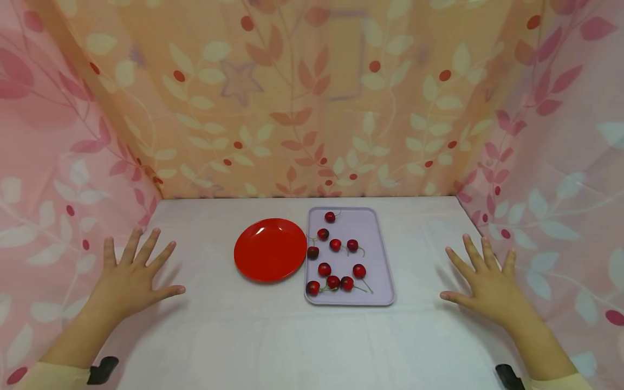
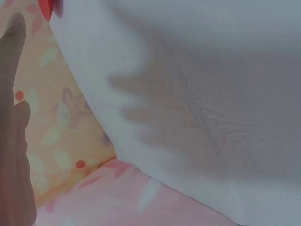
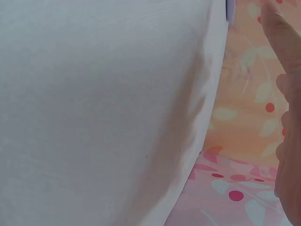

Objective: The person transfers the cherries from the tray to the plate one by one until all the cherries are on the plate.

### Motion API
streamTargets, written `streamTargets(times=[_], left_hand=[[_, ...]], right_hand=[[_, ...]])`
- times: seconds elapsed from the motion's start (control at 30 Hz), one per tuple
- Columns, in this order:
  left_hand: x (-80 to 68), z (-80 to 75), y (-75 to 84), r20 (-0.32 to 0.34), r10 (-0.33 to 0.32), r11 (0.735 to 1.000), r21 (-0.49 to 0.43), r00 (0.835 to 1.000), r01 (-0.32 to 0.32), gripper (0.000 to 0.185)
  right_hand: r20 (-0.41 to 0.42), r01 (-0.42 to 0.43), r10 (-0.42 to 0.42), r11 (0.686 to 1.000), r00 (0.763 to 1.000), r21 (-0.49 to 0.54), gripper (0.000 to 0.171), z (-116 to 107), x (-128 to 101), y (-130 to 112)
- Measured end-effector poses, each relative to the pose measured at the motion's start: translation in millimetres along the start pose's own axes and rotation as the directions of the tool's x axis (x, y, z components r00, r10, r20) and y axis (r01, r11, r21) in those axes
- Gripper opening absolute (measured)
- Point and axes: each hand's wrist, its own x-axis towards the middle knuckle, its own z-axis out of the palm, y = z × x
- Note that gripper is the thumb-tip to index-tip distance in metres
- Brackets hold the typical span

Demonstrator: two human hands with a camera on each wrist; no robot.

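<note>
Fingers spread wide, my left hand [image 1: 129,284] hovers over the left side of the table, holding nothing. My right hand [image 1: 492,290] is spread the same way at the right side, also without anything in it. Between them lies a round red plate [image 1: 270,250], bare inside. Against its right edge is a pale purple tray [image 1: 377,233] with several dark red cherries [image 1: 324,269] scattered on it, mostly toward its left half; some show green stems. Both hands are well apart from plate and tray. Each wrist view shows part of its hand and a shadow on the cloth.
A white cloth [image 1: 273,341] covers the table. Orange leaf-patterned fabric [image 1: 292,97] stands along the back edge, and pink patterned fabric [image 1: 39,135] walls the left side, with more pink fabric [image 1: 575,162] at the right. Black straps sit at both wrists.
</note>
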Motion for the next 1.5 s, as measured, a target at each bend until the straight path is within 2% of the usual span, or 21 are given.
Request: streamTargets(times=[0.23,0.37,0.6,0.8,1.13,1.33,1.5], left_hand=[[7.1,-3.1,2.7,0.006,0.006,1.000,-0.009,1.000,-0.006,0.110],[13.6,-3.4,6.0,0.007,0.010,1.000,-0.010,1.000,-0.010,0.111],[20.6,0.4,22.5,0.012,0.028,0.999,-0.027,1.000,-0.028,0.114],[23.8,3.7,32.6,0.017,0.008,0.995,-0.102,1.000,-0.007,0.115],[31.6,7.5,47.6,0.102,-0.034,0.961,-0.269,0.994,0.060,0.116],[40.1,9.8,57.8,0.118,-0.039,0.936,-0.344,0.992,0.078,0.122],[44.9,12.7,59.9,0.116,-0.054,0.909,-0.406,0.992,0.097,0.129]], right_hand=[[-0.068,0.046,-0.045,0.999,0.997,0.008,0.101,0,6,-5],[-0.077,0.059,-0.057,0.998,0.995,0.030,0.098,2,11,-9],[-0.130,0.063,-0.047,0.991,0.990,0.122,0.095,-3,15,-11],[-0.170,0.082,-0.044,0.972,0.984,0.222,0.094,-7,19,-23],[-0.215,0.083,-0.018,0.951,0.976,0.299,0.093,-1,29,-45],[-0.210,0.082,-0.010,0.938,0.978,0.337,0.091,-1,38,-54],[-0.208,0.090,-0.011,0.924,0.978,0.371,0.089,-1,50,-63]])
